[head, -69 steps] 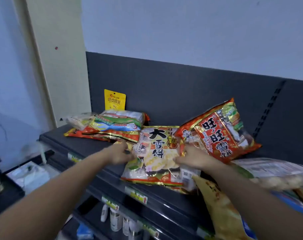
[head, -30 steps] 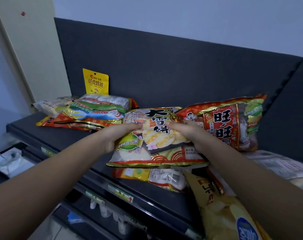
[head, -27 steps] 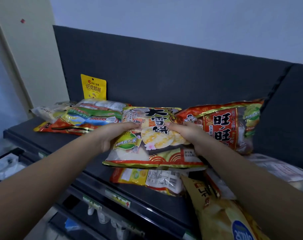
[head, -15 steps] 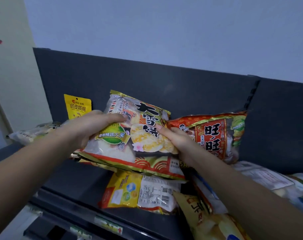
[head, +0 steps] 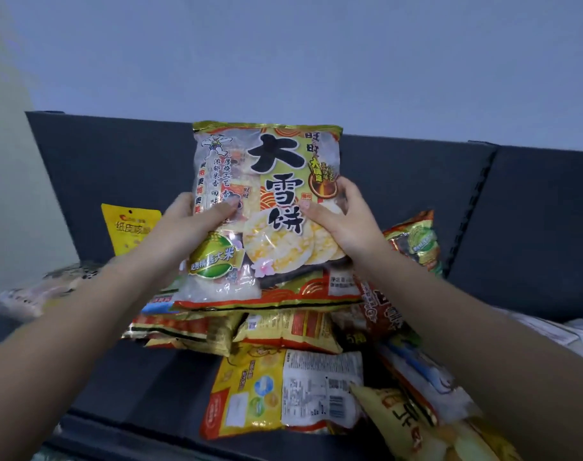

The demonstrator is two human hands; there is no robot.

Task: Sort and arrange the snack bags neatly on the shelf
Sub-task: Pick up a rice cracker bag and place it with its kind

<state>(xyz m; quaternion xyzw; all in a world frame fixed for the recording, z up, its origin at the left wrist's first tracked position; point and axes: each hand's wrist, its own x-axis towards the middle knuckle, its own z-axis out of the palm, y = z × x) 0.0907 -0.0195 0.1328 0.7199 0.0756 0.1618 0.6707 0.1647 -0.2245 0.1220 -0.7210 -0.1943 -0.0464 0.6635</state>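
Observation:
A large rice-cracker bag (head: pixel 270 168), gold and green with big black characters, stands upright above the dark shelf (head: pixel 140 387). My left hand (head: pixel 197 224) grips its left edge and my right hand (head: pixel 343 224) grips its right edge, thumbs on the front. Below it lie a yellow bag turned back side up (head: pixel 283 390), several orange and gold bags (head: pixel 190 331), and a red bag (head: pixel 413 241) partly hidden behind my right arm. A small yellow pouch (head: pixel 130 227) leans on the back panel.
The dark back panel (head: pixel 533 227) runs behind the shelf, with a grey wall above. A pale bag (head: pixel 34 294) lies at the far left. A yellow chip bag (head: pixel 413 427) and more bags crowd the lower right. The shelf's front left part shows bare surface.
Both hands have lifted the rice-cracker bag off the pile and turned it from lying tilted to upright, facing me. The yellow bag beneath it has come into full view.

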